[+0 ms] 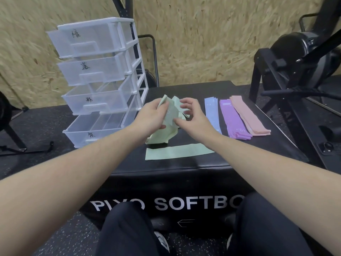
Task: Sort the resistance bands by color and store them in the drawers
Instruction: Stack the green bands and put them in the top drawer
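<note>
- Sorting nearly done on the counter [184, 169]: blue [212, 115], purple [233, 120] and pink [249, 115] stacks lie side by side, right.
- One green band [177, 153] lies flat near the front edge.
- Left hand [151, 115] grips a crumpled green bunch [171, 115]; right hand [190, 115] pinches its edge.
- Drawers [96, 80] all pulled open, look empty. Storing not started.

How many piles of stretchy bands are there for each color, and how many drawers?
Green bands: 2 lots, 1 flat and 1 crumpled bunch held in the left hand and right hand
Blue pile: 1
Purple pile: 1
Pink pile: 1
Drawers: 4
Total: 5 band lots, 4 drawers
</note>
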